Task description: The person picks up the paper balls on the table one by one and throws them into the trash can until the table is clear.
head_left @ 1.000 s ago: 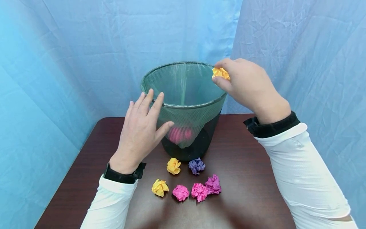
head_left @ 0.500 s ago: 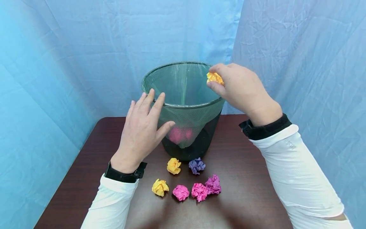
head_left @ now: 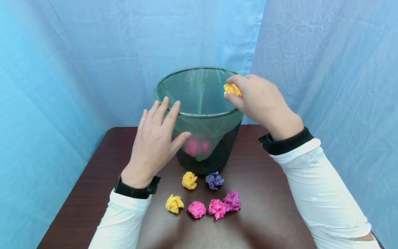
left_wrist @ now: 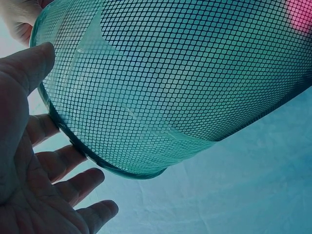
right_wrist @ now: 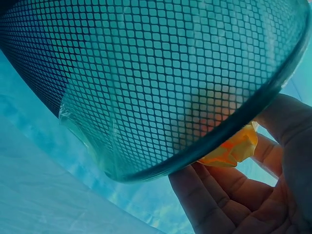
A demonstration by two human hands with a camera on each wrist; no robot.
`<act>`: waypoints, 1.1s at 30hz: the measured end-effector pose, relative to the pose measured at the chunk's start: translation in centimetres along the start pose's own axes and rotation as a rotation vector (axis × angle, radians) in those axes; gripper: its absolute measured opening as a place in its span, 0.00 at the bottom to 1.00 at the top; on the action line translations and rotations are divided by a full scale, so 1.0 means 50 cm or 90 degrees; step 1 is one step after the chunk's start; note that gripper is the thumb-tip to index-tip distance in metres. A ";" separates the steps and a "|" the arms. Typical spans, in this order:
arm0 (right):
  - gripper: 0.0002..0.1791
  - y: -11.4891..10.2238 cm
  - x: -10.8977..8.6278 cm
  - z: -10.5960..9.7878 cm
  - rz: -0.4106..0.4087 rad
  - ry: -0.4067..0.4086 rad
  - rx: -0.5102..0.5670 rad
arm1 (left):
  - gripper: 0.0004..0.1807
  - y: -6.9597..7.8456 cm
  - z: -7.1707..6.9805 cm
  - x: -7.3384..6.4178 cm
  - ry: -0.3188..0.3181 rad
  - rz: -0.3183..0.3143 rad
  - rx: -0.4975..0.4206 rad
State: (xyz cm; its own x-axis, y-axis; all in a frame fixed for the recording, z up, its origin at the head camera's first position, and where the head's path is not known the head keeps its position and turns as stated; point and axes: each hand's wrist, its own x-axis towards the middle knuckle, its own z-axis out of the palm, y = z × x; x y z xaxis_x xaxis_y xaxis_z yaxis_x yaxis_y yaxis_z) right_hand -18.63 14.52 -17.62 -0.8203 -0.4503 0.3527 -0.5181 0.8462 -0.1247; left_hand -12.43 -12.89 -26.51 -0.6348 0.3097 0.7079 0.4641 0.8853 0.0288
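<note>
My right hand pinches a crumpled yellow-orange paper ball at the right side of the rim of a mesh wastebasket. In the right wrist view the paper ball shows partly past the rim, between thumb and fingers. A thin green plastic liner covers the basket's inside and folds over its rim. My left hand has its fingers spread, with the fingertips right at the rim's left front; the left wrist view shows these fingers along the rim. Pink paper balls show through the mesh.
On the dark wooden table, in front of the basket, lie several crumpled balls: yellow ones, pink ones, a blue-violet one and a purple one. Light blue cloth hangs behind and at both sides.
My right hand has moved left and slightly down with the yellow-orange paper ball, from the rim's right edge to over the opening. My left hand has stayed almost in place.
</note>
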 end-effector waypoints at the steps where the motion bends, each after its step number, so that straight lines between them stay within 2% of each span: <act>1: 0.28 0.000 0.000 0.001 0.000 0.000 0.000 | 0.42 0.000 0.000 0.000 0.000 0.000 0.000; 33: 0.28 0.001 -0.008 0.013 0.005 0.016 -0.007 | 0.43 0.001 0.002 -0.002 -0.004 -0.008 -0.001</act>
State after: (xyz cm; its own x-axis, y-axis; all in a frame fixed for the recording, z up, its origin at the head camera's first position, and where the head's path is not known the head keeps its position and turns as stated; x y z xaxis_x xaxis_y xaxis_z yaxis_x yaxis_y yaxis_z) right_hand -18.48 14.56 -18.38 -0.8180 -0.4358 0.3753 -0.5085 0.8530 -0.1179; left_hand -12.43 -12.85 -26.68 -0.6448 0.3007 0.7027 0.4566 0.8888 0.0387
